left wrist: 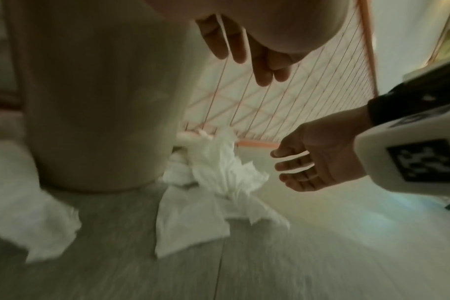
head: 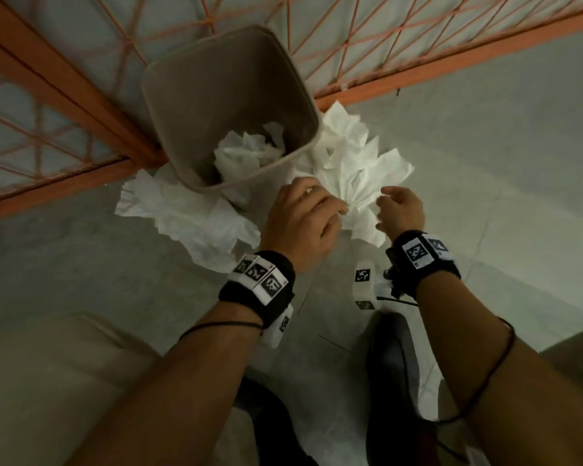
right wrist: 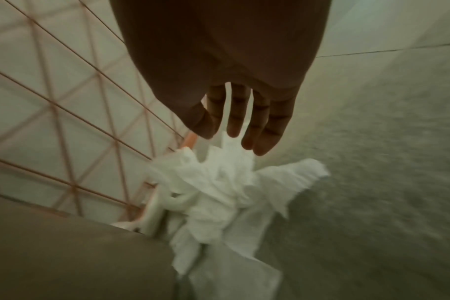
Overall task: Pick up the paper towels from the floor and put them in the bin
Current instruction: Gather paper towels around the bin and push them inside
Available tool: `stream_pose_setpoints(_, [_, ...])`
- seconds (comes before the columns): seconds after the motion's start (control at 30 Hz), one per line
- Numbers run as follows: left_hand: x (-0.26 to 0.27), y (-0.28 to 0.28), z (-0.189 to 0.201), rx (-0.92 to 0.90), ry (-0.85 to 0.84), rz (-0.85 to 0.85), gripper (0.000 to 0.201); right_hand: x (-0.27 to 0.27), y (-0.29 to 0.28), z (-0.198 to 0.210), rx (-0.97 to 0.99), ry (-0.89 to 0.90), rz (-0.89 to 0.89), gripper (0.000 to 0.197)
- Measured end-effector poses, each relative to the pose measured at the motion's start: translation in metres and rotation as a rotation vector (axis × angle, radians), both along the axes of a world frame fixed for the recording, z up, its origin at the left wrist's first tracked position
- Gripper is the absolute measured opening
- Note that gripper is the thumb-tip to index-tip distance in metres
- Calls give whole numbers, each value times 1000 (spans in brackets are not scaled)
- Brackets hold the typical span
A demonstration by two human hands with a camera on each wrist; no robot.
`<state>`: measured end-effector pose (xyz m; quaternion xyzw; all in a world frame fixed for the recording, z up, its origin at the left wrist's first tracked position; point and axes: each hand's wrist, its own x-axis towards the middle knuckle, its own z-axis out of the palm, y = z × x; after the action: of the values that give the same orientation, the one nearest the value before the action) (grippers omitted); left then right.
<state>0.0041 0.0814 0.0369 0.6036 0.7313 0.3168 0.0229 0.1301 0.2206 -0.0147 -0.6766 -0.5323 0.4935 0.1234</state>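
Observation:
A beige bin (head: 169, 95) stands against the fence with crumpled paper towels (head: 246, 153) inside it. More white paper towels lie on the floor: one pile right of the bin (head: 354, 169) (left wrist: 213, 172) (right wrist: 219, 192) and one sheet to its left (head: 182, 213) (left wrist: 39, 213). My left hand (head: 334, 210) (left wrist: 244, 50) hovers just above the near edge of the right pile, fingers loosely bent and holding nothing. My right hand (head: 384, 210) (left wrist: 290, 164) (right wrist: 244, 130) reaches toward the same pile from the right, its fingers straight and spread, with nothing in it.
An orange wire-grid fence (head: 64, 105) (right wrist: 64, 121) runs behind and to the left of the bin. The floor is grey tile (head: 485, 146). My dark shoe (head: 387, 371) and a beige trouser leg (head: 64, 381) are at the bottom of the head view.

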Motion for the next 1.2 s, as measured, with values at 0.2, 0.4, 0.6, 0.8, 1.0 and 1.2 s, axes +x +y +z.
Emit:
stream_pose_setpoints(0.2, [9,6,-87,-737,-189,72,37,24,-23,-48,-5,-239,233,50])
stream_pose_setpoints(0.4, [6,-3,-126,-860,-80,37,48,25,-20,-71,94,-305,349,55])
stream_pose_setpoints(0.6, [-7,-12,-118,-862,-261,119,25,24,-11,-76,184,-381,442,30])
stream_pose_setpoints(0.8, [-1,-23,-58,-695,-458,246,16,24,-33,-65,152,-385,410,19])
stream_pose_setpoints(1.0, [8,-23,14,-474,-600,284,38,18,-56,-39,148,-283,183,23])
stream_pose_setpoints(1.2, [-23,-20,94,-160,-770,317,22,-6,-56,21,287,-87,86,23])
